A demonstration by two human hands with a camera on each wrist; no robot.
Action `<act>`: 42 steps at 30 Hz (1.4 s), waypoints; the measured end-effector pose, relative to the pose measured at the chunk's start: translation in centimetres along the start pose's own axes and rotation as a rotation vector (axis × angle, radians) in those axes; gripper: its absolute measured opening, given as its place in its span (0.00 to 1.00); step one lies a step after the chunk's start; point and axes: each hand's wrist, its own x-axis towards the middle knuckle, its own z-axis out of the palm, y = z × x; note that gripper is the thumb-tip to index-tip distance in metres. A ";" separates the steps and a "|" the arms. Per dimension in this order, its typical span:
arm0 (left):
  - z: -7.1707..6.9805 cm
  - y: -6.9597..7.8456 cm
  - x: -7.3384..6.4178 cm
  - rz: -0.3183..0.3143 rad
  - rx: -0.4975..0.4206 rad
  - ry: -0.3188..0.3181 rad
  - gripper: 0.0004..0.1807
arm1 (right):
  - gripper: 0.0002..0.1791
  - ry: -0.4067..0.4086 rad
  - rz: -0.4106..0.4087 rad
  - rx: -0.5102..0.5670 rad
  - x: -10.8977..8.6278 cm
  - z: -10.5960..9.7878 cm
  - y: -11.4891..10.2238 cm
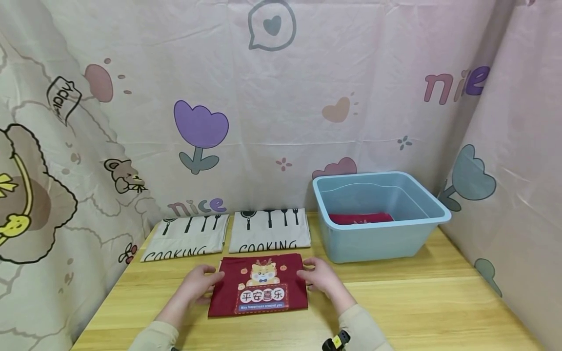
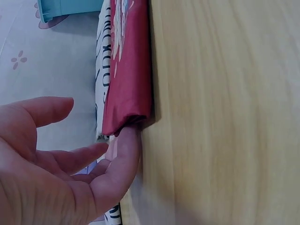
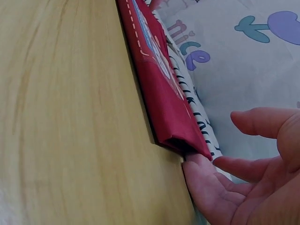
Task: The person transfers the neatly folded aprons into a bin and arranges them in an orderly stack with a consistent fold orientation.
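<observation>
A folded red cloth [image 1: 228,292], printed with a cartoon animal and lettering, lies flat on the wooden table between the two hands. At its left edge is my left hand [image 1: 199,283]. In the left wrist view that hand's lower fingers [image 2: 123,161] reach under the cloth's end, and the thumb stands apart above. My right hand [image 1: 322,278] is at the opposite edge. There too the fingers [image 3: 201,173] are tucked at the underside of the fold, the thumb spread away. Neither hand pinches the cloth.
Two folded white cloths with COOKING lettering, a left one [image 1: 189,239] and a right one [image 1: 268,234], lie behind the red cloth. A light blue plastic bin [image 1: 373,243] stands at the back right with another red cloth [image 1: 342,219] inside. A printed curtain [image 1: 272,97] hangs behind.
</observation>
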 end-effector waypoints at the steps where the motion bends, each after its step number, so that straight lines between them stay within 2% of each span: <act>1: 0.0 -0.1 0.0 0.001 -0.002 0.002 0.31 | 0.27 -0.004 -0.004 0.009 0.0 0.0 0.0; 6: 0.0 -0.2 0.0 -0.001 -0.022 0.014 0.30 | 0.27 -0.017 0.002 0.090 0.1 0.0 0.3; 18: 0.2 -0.7 0.1 0.001 -0.143 0.039 0.26 | 0.26 -0.002 0.019 0.207 -0.1 0.1 0.5; 27: 0.7 -0.6 0.4 0.056 -0.068 0.044 0.25 | 0.21 0.029 -0.002 0.241 -0.2 0.1 0.9; 33: 0.9 -0.9 0.6 0.062 -0.036 0.036 0.28 | 0.22 0.010 -0.002 0.259 -0.1 0.1 1.0; 42: 1.5 -0.8 0.6 0.099 -0.053 0.060 0.30 | 0.24 0.055 -0.033 0.257 0.0 0.3 1.0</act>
